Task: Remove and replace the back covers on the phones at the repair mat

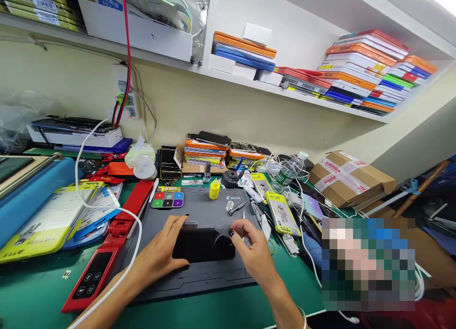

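Observation:
A black smartphone lies flat with its dark glass side up on the grey work mat. Across its left end sits my left hand, thumb along the near edge and fingers at the far edge. At the far right corner, my right hand pinches a clear film between thumb and forefinger. The film is curled up there, and a curved edge shows on the glass. How much of it touches the phone I cannot tell.
Beyond the phone stand a yellow bottle and a coloured screw tray. A red device borders the mat on the left, with a white cable crossing my left forearm. Tools, battery packs and a water bottle crowd the right.

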### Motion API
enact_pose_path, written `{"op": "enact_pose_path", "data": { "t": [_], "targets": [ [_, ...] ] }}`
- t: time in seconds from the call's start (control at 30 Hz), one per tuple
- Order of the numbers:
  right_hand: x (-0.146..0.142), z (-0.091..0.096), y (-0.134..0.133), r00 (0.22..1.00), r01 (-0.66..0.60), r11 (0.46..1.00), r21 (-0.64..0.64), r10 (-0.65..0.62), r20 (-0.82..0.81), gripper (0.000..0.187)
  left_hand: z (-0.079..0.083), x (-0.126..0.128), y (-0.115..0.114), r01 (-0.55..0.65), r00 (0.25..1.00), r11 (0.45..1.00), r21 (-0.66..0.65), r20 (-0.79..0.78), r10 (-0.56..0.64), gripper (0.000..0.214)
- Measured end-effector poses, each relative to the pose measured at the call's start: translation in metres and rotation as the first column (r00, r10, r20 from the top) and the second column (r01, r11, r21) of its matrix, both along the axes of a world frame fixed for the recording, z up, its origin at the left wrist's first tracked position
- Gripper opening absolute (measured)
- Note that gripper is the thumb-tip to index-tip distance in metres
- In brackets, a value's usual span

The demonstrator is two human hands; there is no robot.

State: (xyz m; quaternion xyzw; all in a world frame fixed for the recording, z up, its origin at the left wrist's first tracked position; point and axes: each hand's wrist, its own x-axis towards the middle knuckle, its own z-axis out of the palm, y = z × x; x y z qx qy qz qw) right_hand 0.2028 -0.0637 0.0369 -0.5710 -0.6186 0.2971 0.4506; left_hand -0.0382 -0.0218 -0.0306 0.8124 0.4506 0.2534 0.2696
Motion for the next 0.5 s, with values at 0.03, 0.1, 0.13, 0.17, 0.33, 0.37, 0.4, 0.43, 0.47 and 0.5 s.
{"op": "enact_pose_path", "data": {
  "t": [0.03, 0.1, 0.13, 0.17, 0.33, 0.37, 0.4, 0.43, 0.47, 0.5],
  "targets": [
    [-0.002, 0.005, -0.002, 0.998, -0.013, 0.998, 0.061, 0.009, 0.065, 0.005, -0.001, -0.001, -0.003, 0.005, 1.000, 1.000, 0.016, 0.030, -0.005, 0.079],
    [-0.005, 0.013, -0.004, 0.992, -0.061, 0.993, 0.098, 0.050, 0.113, 0.009, -0.002, -0.001, -0.010, -0.002, 0.996, 0.999, 0.042, 0.090, -0.001, 0.065],
    [-0.007, 0.015, -0.004, 0.991, -0.086, 0.993, 0.076, 0.078, 0.106, 0.010, -0.002, 0.001, -0.014, -0.016, 0.992, 0.999, 0.050, 0.123, 0.010, 0.057],
    [-0.009, 0.017, -0.003, 0.990, -0.106, 0.993, 0.041, 0.102, 0.095, 0.011, -0.001, 0.003, -0.018, -0.036, 0.987, 0.998, 0.054, 0.155, 0.027, 0.049],
    [-0.013, 0.017, 0.005, 0.974, -0.178, 0.984, -0.012, 0.178, 0.143, 0.017, 0.000, 0.020, -0.033, -0.119, 0.939, 0.993, 0.005, 0.327, 0.111, 0.023],
    [-0.013, 0.017, 0.006, 0.966, -0.193, 0.981, 0.012, 0.188, 0.176, 0.020, -0.001, 0.023, -0.034, -0.132, 0.924, 0.991, -0.011, 0.361, 0.127, 0.020],
    [-0.013, 0.018, 0.006, 0.957, -0.211, 0.977, 0.039, 0.198, 0.212, 0.021, -0.001, 0.026, -0.035, -0.147, 0.908, 0.989, -0.027, 0.394, 0.145, 0.018],
    [-0.014, 0.018, 0.007, 0.946, -0.231, 0.971, 0.063, 0.209, 0.249, 0.021, -0.001, 0.028, -0.036, -0.161, 0.891, 0.986, -0.044, 0.422, 0.164, 0.017],
    [-0.014, 0.018, 0.007, 0.934, -0.252, 0.964, 0.083, 0.221, 0.280, 0.019, -0.001, 0.029, -0.036, -0.171, 0.876, 0.983, -0.063, 0.448, 0.181, 0.017],
    [-0.015, 0.019, 0.007, 0.924, -0.271, 0.958, 0.094, 0.232, 0.302, 0.017, -0.001, 0.030, -0.036, -0.176, 0.862, 0.981, -0.084, 0.467, 0.195, 0.016]
  ]
}}
